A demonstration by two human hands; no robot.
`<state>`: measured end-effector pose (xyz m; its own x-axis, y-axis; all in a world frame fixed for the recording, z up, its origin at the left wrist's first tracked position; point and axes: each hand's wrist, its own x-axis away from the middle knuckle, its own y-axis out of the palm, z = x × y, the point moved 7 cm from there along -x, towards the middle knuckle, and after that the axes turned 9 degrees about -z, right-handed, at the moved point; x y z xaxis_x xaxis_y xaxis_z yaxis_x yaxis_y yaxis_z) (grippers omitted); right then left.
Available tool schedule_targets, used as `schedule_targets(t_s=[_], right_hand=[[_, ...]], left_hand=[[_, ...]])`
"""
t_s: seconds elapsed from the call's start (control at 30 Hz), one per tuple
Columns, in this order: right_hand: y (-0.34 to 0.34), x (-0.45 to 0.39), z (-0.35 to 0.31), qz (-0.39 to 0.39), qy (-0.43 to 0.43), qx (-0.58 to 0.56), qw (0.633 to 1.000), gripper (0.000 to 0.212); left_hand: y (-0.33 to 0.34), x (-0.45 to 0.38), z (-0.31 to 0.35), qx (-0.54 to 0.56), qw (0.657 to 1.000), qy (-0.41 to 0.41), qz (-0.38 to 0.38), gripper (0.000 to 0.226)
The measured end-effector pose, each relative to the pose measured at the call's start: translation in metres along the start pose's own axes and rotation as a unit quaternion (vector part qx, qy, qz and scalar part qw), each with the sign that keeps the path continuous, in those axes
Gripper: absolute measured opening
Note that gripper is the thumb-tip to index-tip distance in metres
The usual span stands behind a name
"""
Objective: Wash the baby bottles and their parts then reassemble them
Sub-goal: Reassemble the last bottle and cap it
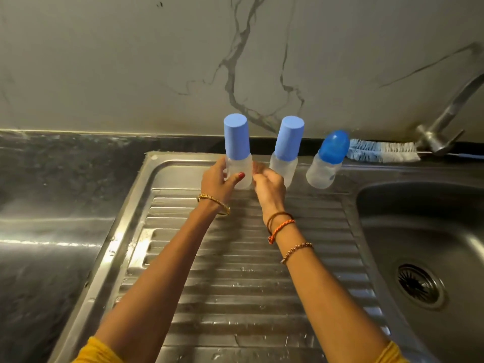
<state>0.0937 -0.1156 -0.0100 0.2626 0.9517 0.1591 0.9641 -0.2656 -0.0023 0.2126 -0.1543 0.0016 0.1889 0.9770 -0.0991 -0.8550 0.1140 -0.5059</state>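
Three capped baby bottles stand in a row at the back of the steel drainboard (pixel 235 271). My left hand (pixel 218 183) grips the clear body of the leftmost bottle (pixel 237 142), which has a tall light-blue cap. My right hand (pixel 269 186) is beside that bottle's right side with curled fingers; whether it touches the bottle is unclear. The middle bottle (pixel 286 142) has the same tall cap. The right bottle (pixel 327 159) carries a rounded darker-blue cap.
A blue-and-white bottle brush (pixel 385 151) lies along the back ledge by the wall. The tap (pixel 445 121) rises at the right above the sink basin (pixel 419 244) with its drain. Dark wet countertop (pixel 52 205) lies to the left.
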Motion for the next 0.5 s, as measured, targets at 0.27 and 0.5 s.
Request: schedule_targets(t_s=[0.27, 0.5], right_hand=[[-0.0001, -0.0019, 0.0073, 0.005, -0.007, 0.037, 0.999, 0.025], [-0.0003, -0.0032, 0.0066, 0.003, -0.017, 0.055, 0.998, 0.027]], left_hand=[[0.0061, -0.0028, -0.0062, -0.016, 1.0, 0.001, -0.008, 0.041], [0.0086, -0.0052, -0.0066, -0.019, 1.0, 0.0, -0.02, 0.042]])
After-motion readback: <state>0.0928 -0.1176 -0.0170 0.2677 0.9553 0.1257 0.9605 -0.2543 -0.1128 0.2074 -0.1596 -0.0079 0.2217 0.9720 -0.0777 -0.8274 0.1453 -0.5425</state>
